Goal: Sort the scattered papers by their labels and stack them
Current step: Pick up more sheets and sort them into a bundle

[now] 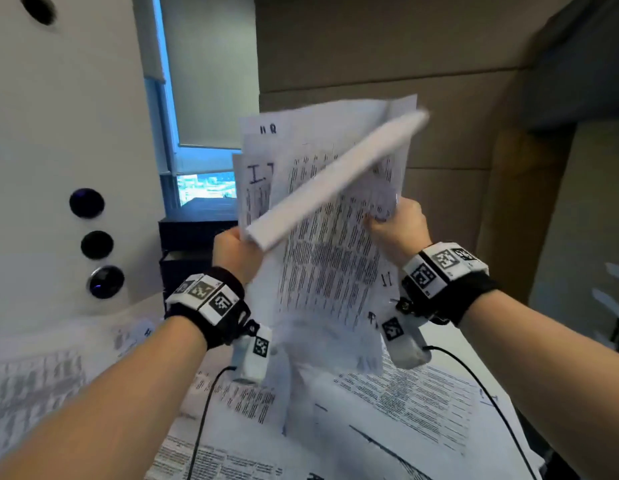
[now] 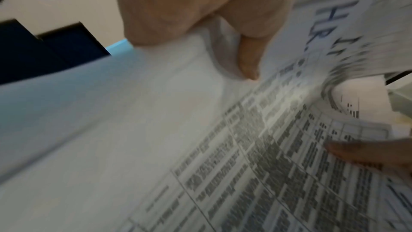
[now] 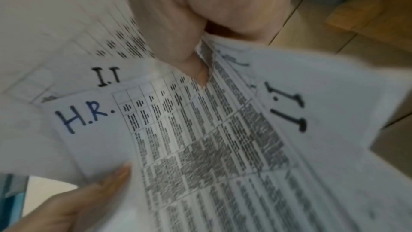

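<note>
I hold the sheaf of papers [image 1: 322, 216] above the bench [image 1: 439, 410], left hand [image 1: 233, 252] and right hand [image 1: 396, 225] pinching opposite edges; I'm sorting, so next separate H.R. from I.T.

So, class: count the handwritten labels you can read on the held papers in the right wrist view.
3, perhaps more hidden under the overlapping sheets: a blue "H.R." on the lower-left sheet, a black "I.T" just above it, and a larger black "I.T" on the right-hand sheet.
</note>
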